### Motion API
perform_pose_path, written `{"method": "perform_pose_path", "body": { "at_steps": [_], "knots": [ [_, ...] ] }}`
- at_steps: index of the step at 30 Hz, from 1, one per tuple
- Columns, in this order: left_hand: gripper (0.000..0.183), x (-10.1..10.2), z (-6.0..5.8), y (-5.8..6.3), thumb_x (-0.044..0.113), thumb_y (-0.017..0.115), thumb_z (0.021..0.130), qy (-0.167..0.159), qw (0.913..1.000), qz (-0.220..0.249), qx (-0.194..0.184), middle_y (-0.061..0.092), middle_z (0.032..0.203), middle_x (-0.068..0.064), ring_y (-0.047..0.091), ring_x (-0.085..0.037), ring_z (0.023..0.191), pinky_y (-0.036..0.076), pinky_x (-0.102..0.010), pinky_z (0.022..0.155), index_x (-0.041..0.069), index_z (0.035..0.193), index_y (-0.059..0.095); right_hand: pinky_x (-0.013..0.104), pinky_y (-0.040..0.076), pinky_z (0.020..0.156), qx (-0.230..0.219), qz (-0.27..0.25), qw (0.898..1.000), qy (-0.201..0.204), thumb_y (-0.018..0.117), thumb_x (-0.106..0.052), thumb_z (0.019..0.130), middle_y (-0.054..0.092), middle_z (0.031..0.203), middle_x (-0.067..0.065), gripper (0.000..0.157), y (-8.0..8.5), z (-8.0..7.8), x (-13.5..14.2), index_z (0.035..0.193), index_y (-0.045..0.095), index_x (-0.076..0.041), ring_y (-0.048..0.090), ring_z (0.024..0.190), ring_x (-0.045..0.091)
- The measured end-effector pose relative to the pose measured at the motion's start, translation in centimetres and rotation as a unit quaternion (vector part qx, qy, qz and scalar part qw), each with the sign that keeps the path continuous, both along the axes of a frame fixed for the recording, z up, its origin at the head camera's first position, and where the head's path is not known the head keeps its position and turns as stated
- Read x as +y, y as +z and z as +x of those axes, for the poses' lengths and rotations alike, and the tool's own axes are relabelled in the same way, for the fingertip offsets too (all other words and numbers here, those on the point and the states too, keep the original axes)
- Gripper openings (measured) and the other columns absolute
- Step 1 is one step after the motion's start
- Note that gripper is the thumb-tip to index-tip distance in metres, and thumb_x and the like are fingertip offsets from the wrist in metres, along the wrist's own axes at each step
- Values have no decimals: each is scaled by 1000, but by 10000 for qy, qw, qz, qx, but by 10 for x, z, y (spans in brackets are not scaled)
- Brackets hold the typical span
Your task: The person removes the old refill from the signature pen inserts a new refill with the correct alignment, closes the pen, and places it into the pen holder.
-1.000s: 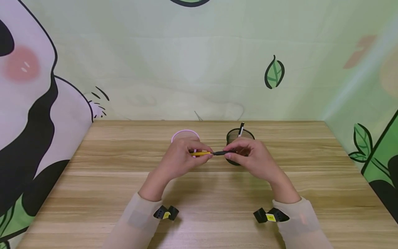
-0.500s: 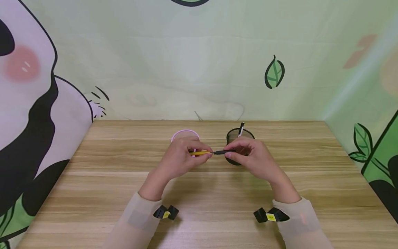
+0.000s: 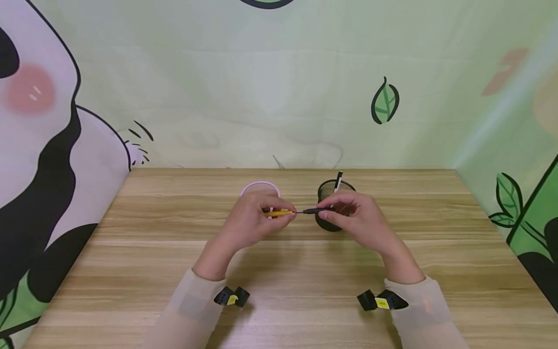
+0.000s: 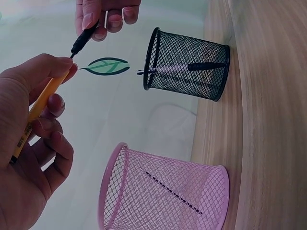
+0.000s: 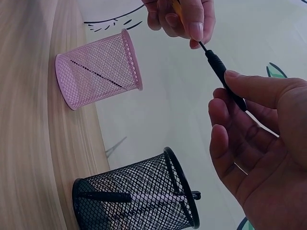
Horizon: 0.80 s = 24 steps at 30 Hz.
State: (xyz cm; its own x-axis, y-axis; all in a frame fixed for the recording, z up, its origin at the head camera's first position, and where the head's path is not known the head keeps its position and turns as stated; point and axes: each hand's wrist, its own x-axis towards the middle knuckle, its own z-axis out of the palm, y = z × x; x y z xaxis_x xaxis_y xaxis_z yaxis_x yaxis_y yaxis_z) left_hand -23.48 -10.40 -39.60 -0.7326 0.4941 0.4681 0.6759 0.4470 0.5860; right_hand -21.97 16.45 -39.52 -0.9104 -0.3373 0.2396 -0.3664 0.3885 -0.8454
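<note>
My left hand (image 3: pixel 250 218) pinches a yellow pen barrel (image 4: pixel 45 98) with a dark end and small print. With thumb and fingertips, my right hand (image 3: pixel 364 220) holds a black ribbed pen grip (image 5: pixel 219 69), which tapers at its far end. The two parts are in line, and a thin dark rod (image 5: pixel 202 46) bridges the gap between them. Both hands are held up over the table, in front of two mesh pen holders. In the head view the left hand overlaps the pink holder (image 4: pixel 111 182), and the right hand partly hides the black holder (image 4: pixel 211 45).
One black-and-white pen (image 3: pixel 338 180) leans inside the black holder, its end above the rim. The wood-grain table (image 3: pixel 287 310) reaches back to a printed cloth backdrop (image 3: pixel 261 87). A small black camera is strapped to each sleeve cuff (image 3: pixel 405 298).
The black grip has moved right, away from the yellow barrel, with my right hand; the left hand shifts slightly left. The gap has widened and more of the thin rod shows.
</note>
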Motion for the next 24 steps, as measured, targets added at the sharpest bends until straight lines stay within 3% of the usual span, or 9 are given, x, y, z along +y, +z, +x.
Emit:
{"method": "perform_pose_path", "body": {
  "at_steps": [10,24],
  "knots": [
    [3,-1,0,0,21,82,89,35,10000,49,-57,59,71,8,51,-14,67,44,-24,59,19,91,84,27,54,69,-35,-54,10000,-46,78,-11,93,72,99,5,13,1,0,3,106,79,-11,64,81,18],
    [4,-6,-2,1,20,84,88,171,9997,16,-151,66,76,8,50,-9,65,44,-23,58,20,91,84,28,54,73,10,-27,9999,-116,77,-13,94,73,100,6,12,1,-1,7,106,79,-12,64,85,18]
  ]
}}
